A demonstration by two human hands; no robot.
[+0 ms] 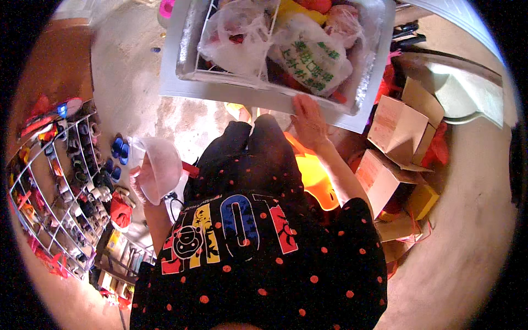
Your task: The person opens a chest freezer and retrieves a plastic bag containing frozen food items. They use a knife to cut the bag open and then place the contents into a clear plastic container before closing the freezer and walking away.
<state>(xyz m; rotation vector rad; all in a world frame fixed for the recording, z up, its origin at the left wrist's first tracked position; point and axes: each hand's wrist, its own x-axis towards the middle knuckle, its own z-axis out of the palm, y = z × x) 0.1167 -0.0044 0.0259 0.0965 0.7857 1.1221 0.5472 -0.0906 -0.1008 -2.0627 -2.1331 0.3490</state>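
Observation:
My left hand [141, 183] holds a translucent plastic tub [163, 167], tilted on its side, left of my lap. In front of me stands an uncovered chest freezer [231, 91] with frost along its inner walls. My right hand [311, 121] rests on the front rim with its fingers over the edge and nothing seen in it. Inside the freezer, a clear plastic bag [235, 41] sits in a white wire basket [270, 35]. To its right lies a white plastic bag [309, 60] bearing green writing. A pinkish wrapped bundle [343, 24] is behind that bag.
An orange plastic item [315, 177] stands by my right forearm. Cardboard boxes [394, 126] are stacked to the right. At left is a wire rack [53, 198] full of shoes, with blue slippers [119, 149] on the floor. A pink-lidded container [166, 8] stands beyond the freezer's left side.

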